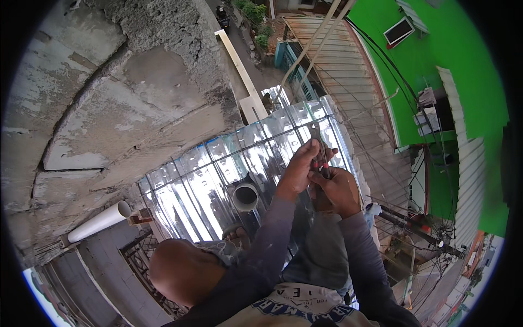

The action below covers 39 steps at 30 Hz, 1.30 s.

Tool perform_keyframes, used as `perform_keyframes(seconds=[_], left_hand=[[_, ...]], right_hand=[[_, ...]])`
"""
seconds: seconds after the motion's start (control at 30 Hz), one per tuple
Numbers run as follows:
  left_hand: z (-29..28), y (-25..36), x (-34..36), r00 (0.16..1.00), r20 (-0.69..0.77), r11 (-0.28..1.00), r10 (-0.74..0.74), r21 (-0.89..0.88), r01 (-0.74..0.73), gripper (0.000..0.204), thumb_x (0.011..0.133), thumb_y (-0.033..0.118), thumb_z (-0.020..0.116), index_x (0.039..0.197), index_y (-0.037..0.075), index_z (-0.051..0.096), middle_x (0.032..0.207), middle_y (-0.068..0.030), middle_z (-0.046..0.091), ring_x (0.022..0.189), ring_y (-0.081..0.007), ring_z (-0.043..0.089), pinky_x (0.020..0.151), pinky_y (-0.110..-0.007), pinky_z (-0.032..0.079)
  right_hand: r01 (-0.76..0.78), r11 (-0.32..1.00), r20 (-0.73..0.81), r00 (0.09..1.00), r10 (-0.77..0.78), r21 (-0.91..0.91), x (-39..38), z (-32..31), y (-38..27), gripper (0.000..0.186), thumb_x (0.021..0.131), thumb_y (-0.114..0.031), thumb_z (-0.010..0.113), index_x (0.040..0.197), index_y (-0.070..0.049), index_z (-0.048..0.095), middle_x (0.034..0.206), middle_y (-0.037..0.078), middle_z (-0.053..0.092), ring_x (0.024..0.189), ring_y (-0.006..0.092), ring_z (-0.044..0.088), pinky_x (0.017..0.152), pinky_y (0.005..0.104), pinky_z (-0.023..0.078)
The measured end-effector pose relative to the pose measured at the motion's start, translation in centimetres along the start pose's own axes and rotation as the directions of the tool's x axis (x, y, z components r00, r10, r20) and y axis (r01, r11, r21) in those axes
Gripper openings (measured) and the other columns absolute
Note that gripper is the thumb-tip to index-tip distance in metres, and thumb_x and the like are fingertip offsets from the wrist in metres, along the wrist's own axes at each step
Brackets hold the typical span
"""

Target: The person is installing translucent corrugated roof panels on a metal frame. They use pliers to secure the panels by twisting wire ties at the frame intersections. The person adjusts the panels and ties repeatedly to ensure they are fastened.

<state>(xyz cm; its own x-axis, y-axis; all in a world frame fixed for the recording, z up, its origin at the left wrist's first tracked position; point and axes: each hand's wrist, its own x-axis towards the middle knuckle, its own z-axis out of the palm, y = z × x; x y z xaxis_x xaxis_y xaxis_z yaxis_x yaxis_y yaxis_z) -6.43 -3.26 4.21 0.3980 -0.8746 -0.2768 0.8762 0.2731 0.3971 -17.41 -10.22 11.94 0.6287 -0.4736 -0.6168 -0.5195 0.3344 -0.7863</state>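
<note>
My left hand is closed around pliers with red-marked handles, its thumb along the tool. My right hand is just below it, fingers closed around the lower part of the same pliers. The pliers' head points up toward a thin metal bar grid lying over shiny corrugated sheeting; whether the jaws touch a bar is unclear. An upright grey-white pipe stands left of my forearms. My bare knee is at the lower left.
A cracked concrete slab fills the left, with a white pipe below it. Past the sheet's edge are a drop to an alley, a pale plank, rusty roofing, a green building and hanging cables on the right.
</note>
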Motion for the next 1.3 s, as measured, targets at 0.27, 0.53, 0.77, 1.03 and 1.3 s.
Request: perform_keyframes(seconds=[0.27, 0.53, 0.77, 1.03, 1.3], left_hand=[[-1.4, -2.7, 1.3, 0.981, 0.033, 0.966, -0.194, 0.183, 0.184, 0.052, 0.110, 0.051, 0.055, 0.137, 0.007, 0.060, 0.133, -0.0127, 0.070, 0.131, -0.0221, 0.062, 0.112, -0.043, 0.045], [-7.9, -3.7, 2.8, 0.976, -0.148, 0.924, -0.157, 0.328, 0.198, 0.067, 0.108, 0.054, 0.053, 0.156, 0.007, 0.047, 0.151, -0.0125, 0.061, 0.141, -0.0261, 0.056, 0.119, -0.045, 0.033], [-7.7, -4.3, 3.2, 0.970, -0.179, 0.963, -0.165, 0.184, 0.198, 0.064, 0.112, 0.040, 0.049, 0.162, 0.002, 0.035, 0.160, -0.0185, 0.051, 0.149, -0.0299, 0.049, 0.120, -0.045, 0.034], [-7.1, -4.7, 3.6, 0.955, -0.268, 0.977, -0.130, 0.132, 0.169, 0.058, 0.110, 0.027, 0.047, 0.162, 0.003, 0.039, 0.161, -0.0178, 0.050, 0.147, -0.0298, 0.051, 0.119, -0.044, 0.037], [-6.1, -4.6, 3.6, 0.944, -0.289, 0.974, -0.158, 0.114, 0.198, 0.056, 0.110, 0.025, 0.044, 0.162, 0.005, 0.040, 0.161, -0.0161, 0.051, 0.146, -0.0288, 0.052, 0.118, -0.043, 0.036]], right_hand=[[0.158, 0.495, 0.047, 0.972, -0.230, -0.854, -0.1, -7.6, -1.8, 0.030, 0.098, -0.026, 0.072, 0.092, 0.002, 0.071, 0.074, 0.022, 0.066, 0.059, 0.0377, 0.065, 0.059, 0.0482, 0.051], [0.071, -0.454, 0.344, 0.759, -0.553, -0.888, 7.7, -9.4, -10.8, 0.019, 0.097, -0.018, 0.066, 0.088, -0.004, 0.076, 0.096, 0.017, 0.068, 0.099, 0.0362, 0.071, 0.084, 0.0539, 0.055], [-0.118, -0.697, 0.195, 0.915, -0.353, -0.707, 12.8, -7.3, -12.9, 0.029, 0.100, -0.030, 0.063, 0.100, -0.007, 0.080, 0.106, 0.015, 0.072, 0.105, 0.0347, 0.071, 0.096, 0.0640, 0.052], [-0.155, -0.814, 0.266, 0.897, -0.354, -0.560, 13.9, -3.4, -13.6, 0.035, 0.102, -0.041, 0.063, 0.100, -0.011, 0.081, 0.106, 0.013, 0.074, 0.103, 0.0339, 0.072, 0.097, 0.0663, 0.052], [-0.103, -0.862, 0.089, 0.982, -0.169, -0.496, 16.5, -3.1, -14.4, 0.030, 0.099, -0.031, 0.065, 0.120, -0.015, 0.080, 0.119, 0.012, 0.076, 0.118, 0.0366, 0.069, 0.111, 0.0728, 0.043]])
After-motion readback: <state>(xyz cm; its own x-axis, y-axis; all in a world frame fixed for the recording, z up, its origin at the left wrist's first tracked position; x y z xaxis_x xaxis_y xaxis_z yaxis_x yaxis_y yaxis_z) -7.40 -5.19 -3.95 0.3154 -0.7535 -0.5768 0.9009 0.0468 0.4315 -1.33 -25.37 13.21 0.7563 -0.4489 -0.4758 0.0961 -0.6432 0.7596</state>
